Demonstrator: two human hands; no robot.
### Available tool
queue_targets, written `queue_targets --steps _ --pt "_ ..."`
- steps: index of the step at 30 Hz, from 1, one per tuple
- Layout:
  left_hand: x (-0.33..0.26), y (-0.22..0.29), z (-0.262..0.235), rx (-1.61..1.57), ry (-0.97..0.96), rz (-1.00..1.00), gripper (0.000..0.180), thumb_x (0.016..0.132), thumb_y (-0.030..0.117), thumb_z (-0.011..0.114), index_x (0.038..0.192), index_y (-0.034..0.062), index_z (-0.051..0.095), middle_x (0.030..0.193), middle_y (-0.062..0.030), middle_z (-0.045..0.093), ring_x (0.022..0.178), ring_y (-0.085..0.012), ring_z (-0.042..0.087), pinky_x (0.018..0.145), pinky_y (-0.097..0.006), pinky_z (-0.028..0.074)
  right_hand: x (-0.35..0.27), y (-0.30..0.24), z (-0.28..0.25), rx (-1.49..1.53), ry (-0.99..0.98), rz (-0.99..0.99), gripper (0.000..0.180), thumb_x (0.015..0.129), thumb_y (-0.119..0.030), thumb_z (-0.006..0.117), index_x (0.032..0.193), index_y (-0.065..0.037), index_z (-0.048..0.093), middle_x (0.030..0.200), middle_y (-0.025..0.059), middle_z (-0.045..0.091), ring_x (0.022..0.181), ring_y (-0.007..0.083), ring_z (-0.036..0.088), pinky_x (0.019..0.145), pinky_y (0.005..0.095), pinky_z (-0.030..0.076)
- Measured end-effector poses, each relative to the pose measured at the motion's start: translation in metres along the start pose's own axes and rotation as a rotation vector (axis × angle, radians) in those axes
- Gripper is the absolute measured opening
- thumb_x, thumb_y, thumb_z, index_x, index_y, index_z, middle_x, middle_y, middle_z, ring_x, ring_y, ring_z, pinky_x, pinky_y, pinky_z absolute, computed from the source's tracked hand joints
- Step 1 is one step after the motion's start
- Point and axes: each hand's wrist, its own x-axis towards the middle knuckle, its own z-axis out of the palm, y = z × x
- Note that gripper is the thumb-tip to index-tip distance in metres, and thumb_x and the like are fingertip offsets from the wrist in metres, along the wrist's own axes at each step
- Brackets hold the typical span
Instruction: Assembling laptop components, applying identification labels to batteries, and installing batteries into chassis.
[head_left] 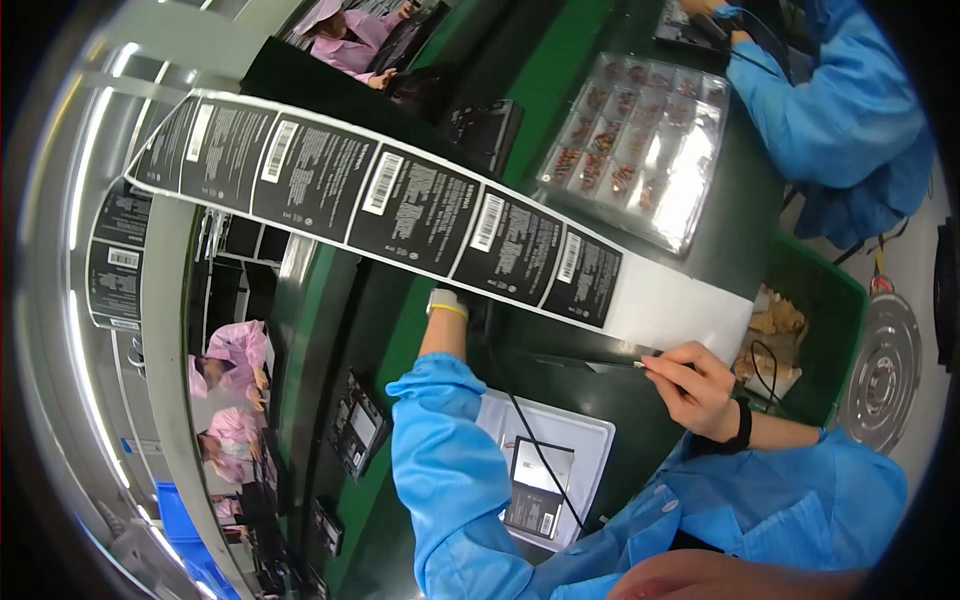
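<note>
A long strip of black labels with white barcode patches, on white backing, runs slantwise across the view. Its bare backing end lies to the right, above my right hand. My right hand is closed in a pinch on slim metal tweezers, whose points reach left, just below the strip. My left arm comes up from below. Only the wrist of my left hand, with a pale band, shows under the strip's lower edge; the fingers are hidden behind it. A white tray below holds a battery pack with a black label.
A clear compartment tray of small coppery parts stands far right. A green bin with crumpled brown material is at right. A black cord crosses the white tray. Laptop parts sit along the green line. A co-worker's blue sleeve is upper right.
</note>
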Motion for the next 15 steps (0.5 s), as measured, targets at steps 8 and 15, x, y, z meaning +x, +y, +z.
queue_targets --steps 8,15 --pt "0.013 -0.016 0.079 -0.105 0.2 -0.232 0.05 0.092 0.037 0.067 0.125 0.0009 0.064 0.113 -0.0214 0.073 0.105 -0.0441 0.068 0.094 -0.049 0.051 0.005 -0.002 -0.002 0.009 -0.086 0.059 0.03 0.075 0.011 0.08 0.102 0.0 0.078 0.086 0.0092 0.066 0.069 0.0178 0.063 0.058 0.027 0.048" --pt "0.031 -0.027 0.132 -0.199 0.323 -0.35 0.052 0.091 0.039 0.068 0.127 0.0021 0.064 0.116 -0.0211 0.072 0.105 -0.0439 0.068 0.094 -0.049 0.051 0.0 0.005 -0.008 -0.066 -0.072 0.065 0.031 0.075 0.011 0.08 0.104 0.0 0.077 0.087 0.0097 0.067 0.068 0.0178 0.063 0.059 0.0273 0.049"
